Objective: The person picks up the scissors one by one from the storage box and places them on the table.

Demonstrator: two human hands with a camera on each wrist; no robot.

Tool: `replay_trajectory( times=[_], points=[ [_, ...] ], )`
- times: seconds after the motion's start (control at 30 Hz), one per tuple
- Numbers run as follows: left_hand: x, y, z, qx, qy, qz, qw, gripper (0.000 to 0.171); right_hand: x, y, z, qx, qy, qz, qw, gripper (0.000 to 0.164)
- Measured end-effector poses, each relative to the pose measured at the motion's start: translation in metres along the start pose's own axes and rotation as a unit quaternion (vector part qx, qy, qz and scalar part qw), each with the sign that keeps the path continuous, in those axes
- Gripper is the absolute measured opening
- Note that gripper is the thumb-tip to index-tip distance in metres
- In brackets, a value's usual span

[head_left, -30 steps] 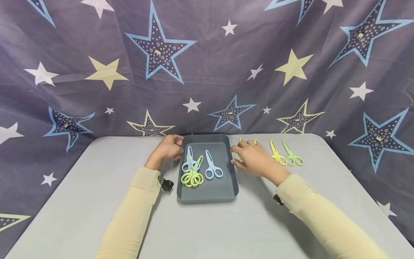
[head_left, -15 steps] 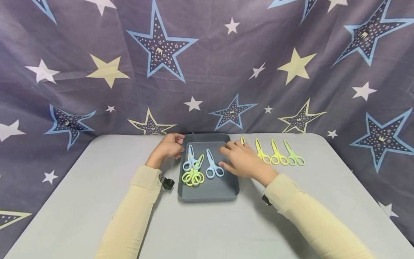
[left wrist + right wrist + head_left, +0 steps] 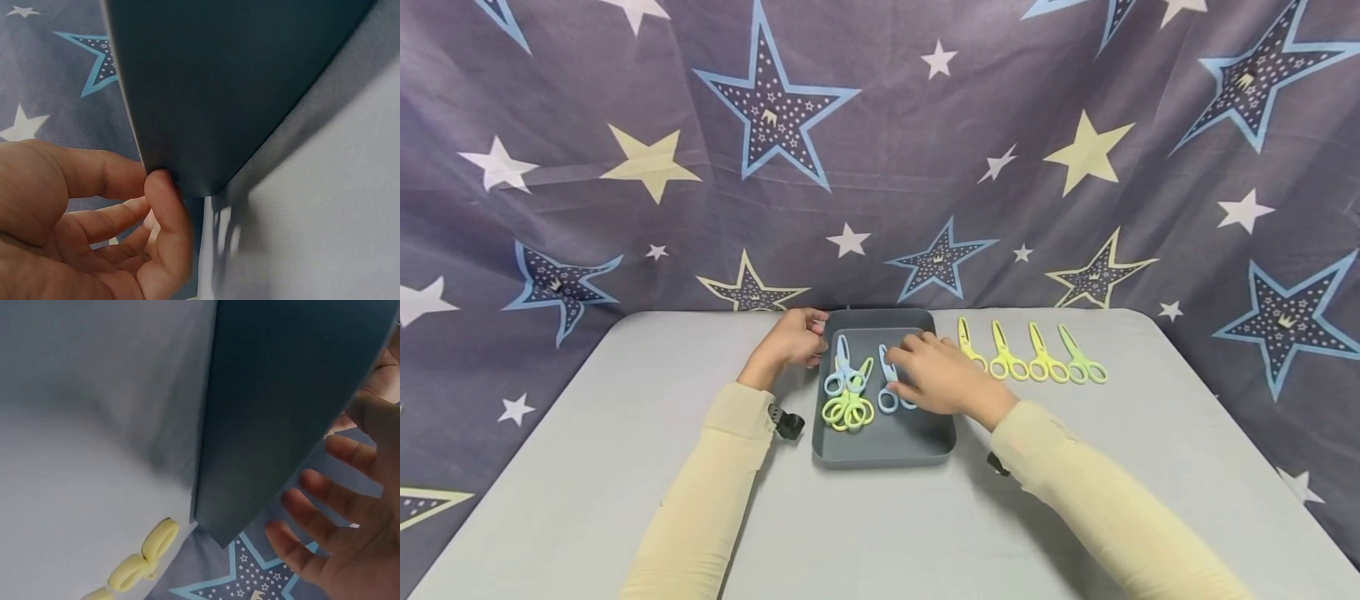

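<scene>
A dark grey tray (image 3: 883, 448) lies on the table. My left hand (image 3: 786, 343) pinches its upper left rim between thumb and finger, also plain in the left wrist view. Inside the tray, light blue scissors (image 3: 842, 367) rest across yellow-green scissors (image 3: 852, 410), whose overlap hides how many there are. A second pair of light blue scissors (image 3: 888, 364) lies right of them, partly covered by my right hand (image 3: 940, 375). In the right wrist view that hand's fingers are spread and loosely bent above the tray wall; whether they touch the scissors cannot be seen.
Right of the tray stands a row of several scissors laid flat: yellow ones (image 3: 1001, 340) and, at the right end, a green pair (image 3: 1072, 343). A star-patterned cloth (image 3: 842, 167) hangs behind the table's far edge.
My right hand has moved left, from beside the tray's right rim to over the right-hand blue scissors, uncovering the yellow scissors on the table. My left hand stays at the rim.
</scene>
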State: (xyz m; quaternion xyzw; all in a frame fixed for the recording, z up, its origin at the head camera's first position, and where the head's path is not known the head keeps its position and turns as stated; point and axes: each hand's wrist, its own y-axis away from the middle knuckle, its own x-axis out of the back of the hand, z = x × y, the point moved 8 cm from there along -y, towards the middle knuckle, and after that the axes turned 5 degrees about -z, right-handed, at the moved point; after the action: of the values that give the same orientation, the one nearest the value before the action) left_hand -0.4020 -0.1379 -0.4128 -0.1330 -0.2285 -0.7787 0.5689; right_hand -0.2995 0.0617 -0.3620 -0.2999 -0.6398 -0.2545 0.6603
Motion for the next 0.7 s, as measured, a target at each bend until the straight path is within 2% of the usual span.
replay_trajectory(
  times=[0.27,0.47,0.7],
  points=[
    [0.0,0.002,-0.002,0.002,0.002,-0.003,1.0,0.062,-0.018,-0.01,0.002,-0.005,-0.02,-0.025,0.999,0.041],
    [0.001,0.002,-0.004,0.008,0.007,-0.002,0.9999,0.064,-0.024,-0.014,-0.001,0.004,-0.03,-0.052,0.998,0.039],
    [0.0,0.0,-0.002,0.009,0.01,-0.005,0.9999,0.065,-0.029,-0.015,-0.006,0.023,-0.039,-0.075,0.996,0.03]
  ],
)
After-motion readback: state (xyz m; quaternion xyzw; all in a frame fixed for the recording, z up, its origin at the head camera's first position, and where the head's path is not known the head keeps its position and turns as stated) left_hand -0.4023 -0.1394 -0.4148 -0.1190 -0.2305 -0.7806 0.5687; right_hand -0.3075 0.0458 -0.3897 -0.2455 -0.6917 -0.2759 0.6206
